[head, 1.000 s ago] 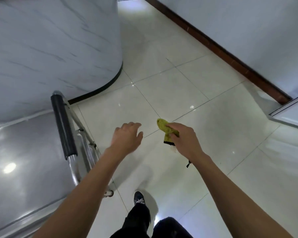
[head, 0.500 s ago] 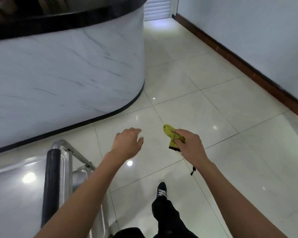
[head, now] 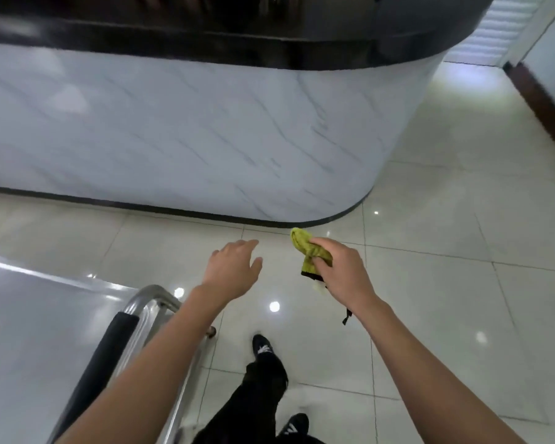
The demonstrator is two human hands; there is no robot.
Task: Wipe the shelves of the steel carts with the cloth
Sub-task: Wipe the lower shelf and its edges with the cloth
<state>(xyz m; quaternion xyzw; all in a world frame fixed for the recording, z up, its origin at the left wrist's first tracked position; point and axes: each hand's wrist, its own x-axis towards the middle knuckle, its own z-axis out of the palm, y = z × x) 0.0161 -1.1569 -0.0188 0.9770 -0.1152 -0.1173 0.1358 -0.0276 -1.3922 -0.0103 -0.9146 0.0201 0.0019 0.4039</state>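
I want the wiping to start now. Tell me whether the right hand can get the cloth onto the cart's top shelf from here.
Probably not directly: the right hand holds the cloth over the floor, and the left arm crosses between it and the cart's top shelf.

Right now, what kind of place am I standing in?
Probably a reception or lobby area of some commercial building. A curved marble-look counter with a dark top stands on glossy tiled floor, and a steel cart with a padded push handle sits at your left.
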